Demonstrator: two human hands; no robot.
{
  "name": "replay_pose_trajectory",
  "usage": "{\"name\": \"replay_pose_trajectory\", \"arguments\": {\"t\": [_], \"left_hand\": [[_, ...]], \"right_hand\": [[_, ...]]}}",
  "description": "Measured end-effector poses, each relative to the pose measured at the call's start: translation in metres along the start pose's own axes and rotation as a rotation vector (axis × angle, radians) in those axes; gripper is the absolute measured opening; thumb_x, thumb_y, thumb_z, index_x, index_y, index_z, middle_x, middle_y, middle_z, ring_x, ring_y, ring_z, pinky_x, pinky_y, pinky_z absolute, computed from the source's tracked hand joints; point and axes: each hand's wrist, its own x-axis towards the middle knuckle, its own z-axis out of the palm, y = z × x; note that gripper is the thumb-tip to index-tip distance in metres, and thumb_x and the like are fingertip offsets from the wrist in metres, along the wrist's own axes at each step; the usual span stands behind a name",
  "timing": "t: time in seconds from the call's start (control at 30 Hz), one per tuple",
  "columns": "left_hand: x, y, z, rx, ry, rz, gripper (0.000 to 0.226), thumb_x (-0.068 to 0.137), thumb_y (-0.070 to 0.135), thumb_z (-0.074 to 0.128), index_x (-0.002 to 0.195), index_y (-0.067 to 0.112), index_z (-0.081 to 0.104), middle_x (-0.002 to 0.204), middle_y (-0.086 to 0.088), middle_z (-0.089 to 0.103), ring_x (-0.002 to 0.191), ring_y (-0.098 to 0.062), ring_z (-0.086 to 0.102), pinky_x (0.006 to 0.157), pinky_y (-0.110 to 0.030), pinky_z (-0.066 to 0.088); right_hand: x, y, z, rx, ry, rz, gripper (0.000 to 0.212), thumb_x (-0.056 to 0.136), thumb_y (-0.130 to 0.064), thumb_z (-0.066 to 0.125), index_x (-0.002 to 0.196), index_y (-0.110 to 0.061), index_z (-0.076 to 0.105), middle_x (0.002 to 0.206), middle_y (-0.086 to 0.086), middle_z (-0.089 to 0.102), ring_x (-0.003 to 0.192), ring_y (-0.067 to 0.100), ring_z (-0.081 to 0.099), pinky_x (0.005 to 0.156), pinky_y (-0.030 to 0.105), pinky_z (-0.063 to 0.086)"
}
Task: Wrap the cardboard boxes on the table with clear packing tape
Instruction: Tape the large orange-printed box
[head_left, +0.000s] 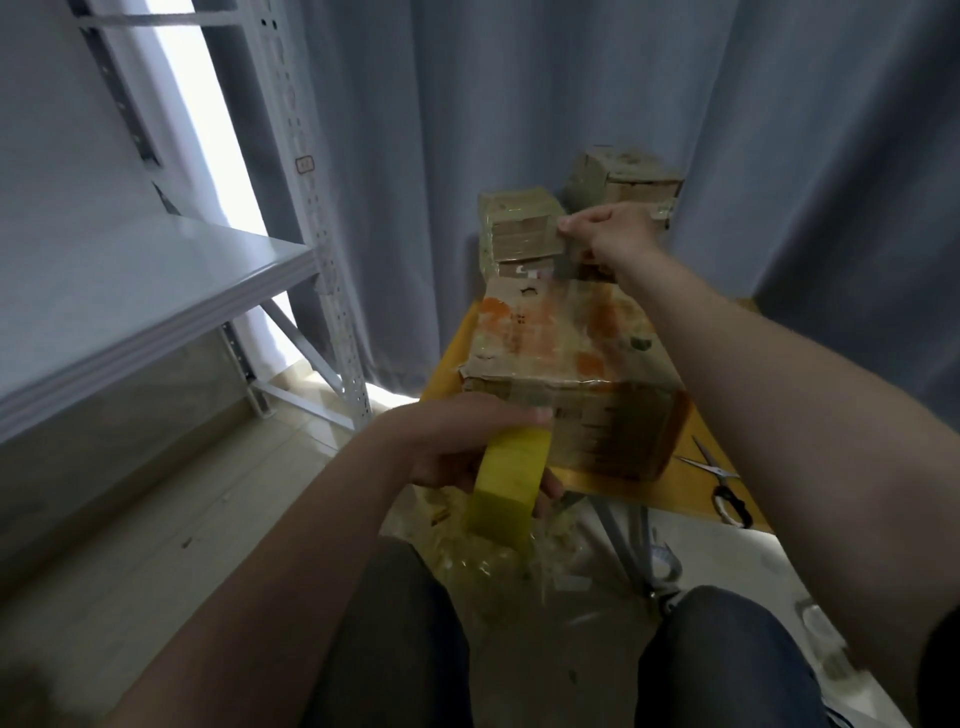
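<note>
Tape roll (511, 486), yellow, stands on edge with its outer band toward the camera. The band slants from upper right to lower left, and the axis runs roughly left to right. It sits just in front of the near face of the large box (566, 364), at the bench (670, 493) front edge. The left hand (467, 447) grips the roll, fingers curled round it, thumb along the top.

The large box is closed, glossy with tape, long axis running away from the camera; its contents are not visible. Above its far edge the right hand (608, 236) pinches a translucent strip (567, 257) between thumb and fingers. The strip hangs down to the box top. Whether it joins the roll cannot be told.

Second box (519, 228) stands just behind the large box; third box (621, 176) stands behind and to the right. Both are closed.

Scissors (719, 480) lie on the bench right of the large box, apart from it. Shelf (156, 291) stands at left. Curtain (519, 104) hangs behind.
</note>
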Motion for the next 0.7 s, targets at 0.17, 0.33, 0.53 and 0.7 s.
{"name": "replay_pose_trajectory", "arguments": {"t": [0.17,0.33,0.53,0.7], "left_hand": [[0.003,0.027,-0.013,-0.133,0.005,0.022,0.042,0.106,0.040,0.048,0.128,0.006,0.058,0.106,-0.018,0.077,0.093,-0.029,0.076,0.081,-0.039,0.063],[0.006,0.058,-0.035,-0.263,-0.067,0.092,0.042,0.097,0.036,0.055,0.116,0.001,0.066,0.104,-0.014,0.076,0.091,-0.025,0.076,0.082,-0.037,0.062],[0.020,0.070,-0.054,-0.380,-0.095,0.095,0.039,0.097,0.028,0.059,0.124,0.000,0.059,0.104,-0.014,0.075,0.093,-0.025,0.076,0.084,-0.037,0.064],[0.033,0.073,-0.053,-0.417,-0.050,0.080,0.041,0.093,0.028,0.062,0.123,0.000,0.060,0.101,-0.017,0.077,0.087,-0.027,0.078,0.080,-0.038,0.063]], "right_hand": [[0.032,0.017,0.018,-0.111,-0.042,0.044,0.017,0.090,-0.031,0.080,0.100,-0.018,0.081,0.096,-0.006,0.074,0.089,0.013,0.068,0.081,0.027,0.055],[0.059,0.033,0.030,-0.198,-0.087,0.051,0.020,0.087,-0.037,0.082,0.099,-0.020,0.082,0.098,-0.006,0.073,0.093,0.012,0.063,0.090,0.028,0.050],[0.083,0.058,0.052,-0.252,-0.126,0.054,0.017,0.086,-0.037,0.083,0.095,-0.022,0.083,0.096,-0.003,0.073,0.094,0.015,0.065,0.095,0.033,0.052],[0.099,0.069,0.062,-0.364,-0.158,0.052,0.023,0.085,-0.043,0.082,0.065,-0.038,0.072,0.083,-0.014,0.071,0.092,0.013,0.065,0.095,0.036,0.053]]}}
